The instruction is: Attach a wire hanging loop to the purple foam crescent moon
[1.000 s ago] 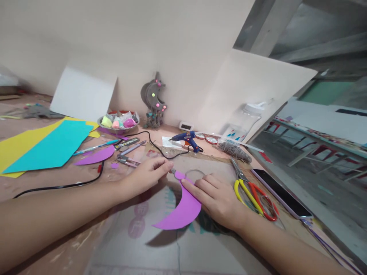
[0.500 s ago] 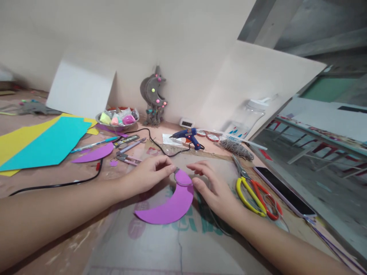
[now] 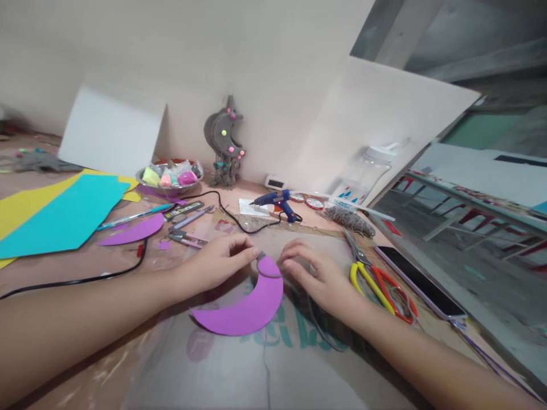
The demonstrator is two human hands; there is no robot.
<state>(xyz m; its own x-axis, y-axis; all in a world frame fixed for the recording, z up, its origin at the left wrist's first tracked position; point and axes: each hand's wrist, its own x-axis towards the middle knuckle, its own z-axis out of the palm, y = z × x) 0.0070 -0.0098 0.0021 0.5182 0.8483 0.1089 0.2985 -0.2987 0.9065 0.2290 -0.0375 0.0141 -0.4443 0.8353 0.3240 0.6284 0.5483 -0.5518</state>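
A purple foam crescent [image 3: 252, 310] is held just above the printed sheet on the table, with its upper tip between my hands. My left hand [image 3: 224, 259] pinches that tip, where grey yarn is wound round it. A loop of the grey yarn [image 3: 270, 277] crosses the crescent's face towards my right hand [image 3: 318, 273]. The right thumb and fingers are drawn together at the crescent's right edge, on the yarn; the exact grip is partly hidden. More yarn trails below the right hand across the sheet.
A blue glue gun [image 3: 276, 202], a skein of grey yarn [image 3: 350, 221] and a clear bottle [image 3: 365, 171] stand behind. Scissors [image 3: 376, 279] and a phone [image 3: 421, 282] lie right. Leftward are coloured sheets [image 3: 64, 216], a cutter [image 3: 186, 238] and a clay bowl [image 3: 170, 185]. A decorated grey moon [image 3: 224, 139] leans on the wall.
My right hand's fingers have closed in beside the crescent's edge, thumb nearer the fingertips. The left hand keeps its pinch. The crescent has tilted slightly, and the whole view has shifted a little.
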